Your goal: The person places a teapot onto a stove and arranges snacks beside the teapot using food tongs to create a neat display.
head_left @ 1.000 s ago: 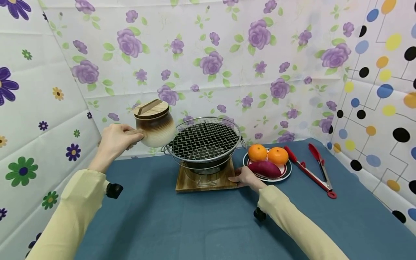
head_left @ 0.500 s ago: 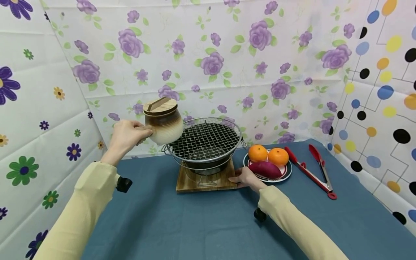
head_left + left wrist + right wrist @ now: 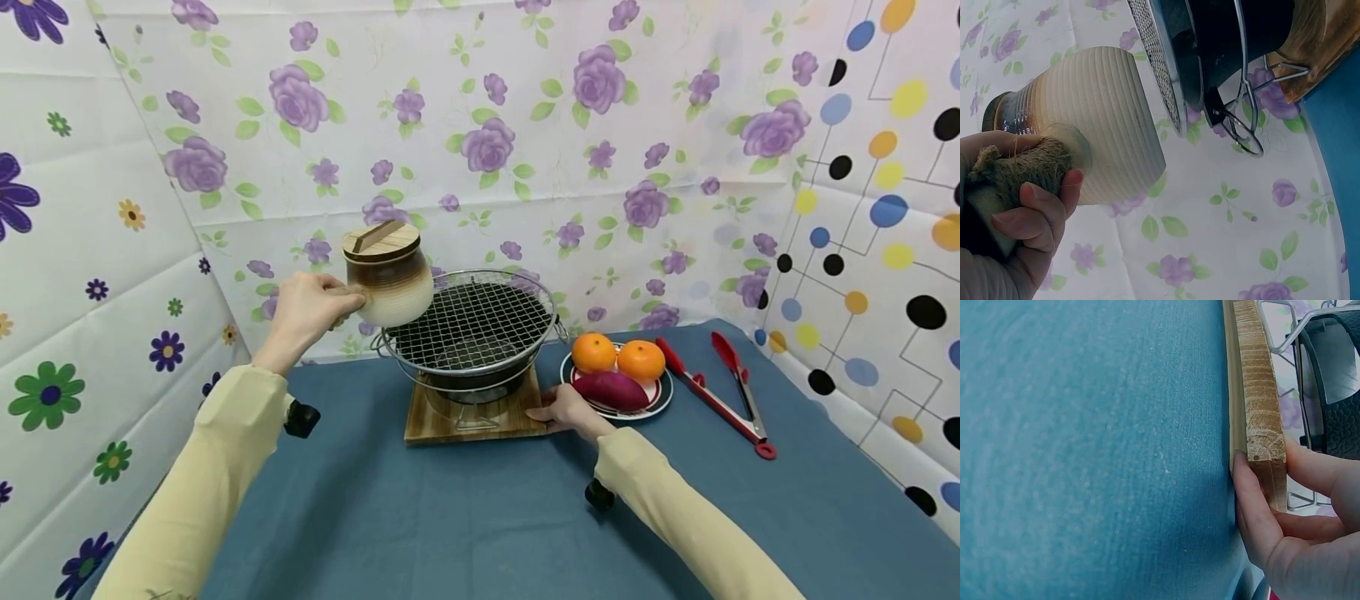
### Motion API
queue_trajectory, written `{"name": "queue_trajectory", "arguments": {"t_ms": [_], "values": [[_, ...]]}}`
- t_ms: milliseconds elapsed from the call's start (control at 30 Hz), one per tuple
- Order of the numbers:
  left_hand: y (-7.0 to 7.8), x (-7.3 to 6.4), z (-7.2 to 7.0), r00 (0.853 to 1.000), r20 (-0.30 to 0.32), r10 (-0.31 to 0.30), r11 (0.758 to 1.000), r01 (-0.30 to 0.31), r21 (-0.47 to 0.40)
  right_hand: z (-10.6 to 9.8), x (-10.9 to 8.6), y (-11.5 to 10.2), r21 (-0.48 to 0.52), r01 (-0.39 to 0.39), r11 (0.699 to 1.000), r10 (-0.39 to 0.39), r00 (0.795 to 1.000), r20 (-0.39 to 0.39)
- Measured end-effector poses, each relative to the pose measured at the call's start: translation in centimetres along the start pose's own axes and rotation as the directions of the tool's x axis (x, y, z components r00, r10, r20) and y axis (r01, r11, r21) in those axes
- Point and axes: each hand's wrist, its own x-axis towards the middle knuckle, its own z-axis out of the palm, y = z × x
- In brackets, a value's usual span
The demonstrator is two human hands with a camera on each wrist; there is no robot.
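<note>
My left hand (image 3: 307, 312) holds a side-handled ceramic pot (image 3: 393, 287) up in the air. The pot fades from brown to cream and wears a wooden lid (image 3: 381, 242). In the left wrist view my fingers curl round its twine-wrapped handle (image 3: 1035, 165). Its lower right side overlaps the left edge of a round tabletop grill (image 3: 476, 333) with a wire mesh on top. Under the grill lies a square wooden board (image 3: 435, 423). My right hand (image 3: 576, 413) pinches the board's front right corner, thumb above and fingers below, as the right wrist view shows.
To the right of the board stands a plate (image 3: 663, 400) with two oranges (image 3: 641, 360) and a purple sweet potato (image 3: 611, 391). Red-handled tongs (image 3: 723, 408) lie spread beyond it. A blue cloth (image 3: 465, 508) covers the table, with patterned curtains behind and at both sides.
My left hand has carried the pot to the right and slightly up, so it now overlaps the grill's left edge. The right hand stays on the board's corner.
</note>
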Motion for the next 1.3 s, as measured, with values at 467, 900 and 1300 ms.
{"name": "queue_trajectory", "arguments": {"t_ms": [467,900,1300], "values": [[1.4,1.1,2.1,0.999,-0.008,0.034,0.999,-0.034,-0.013,0.0,0.0,0.0,-0.016,0.015,1.0,-0.015,1.0,-0.007],[2.1,1.8,3.5,1.0,0.021,0.004,0.999,-0.003,-0.034,0.1,0.1,0.1,0.004,0.005,1.0,-0.005,1.0,-0.011],[2.2,2.1,4.5,1.0,0.024,-0.007,0.999,0.008,-0.043,0.2,-0.1,0.1,0.006,-0.008,1.0,0.008,1.0,-0.018]]}}
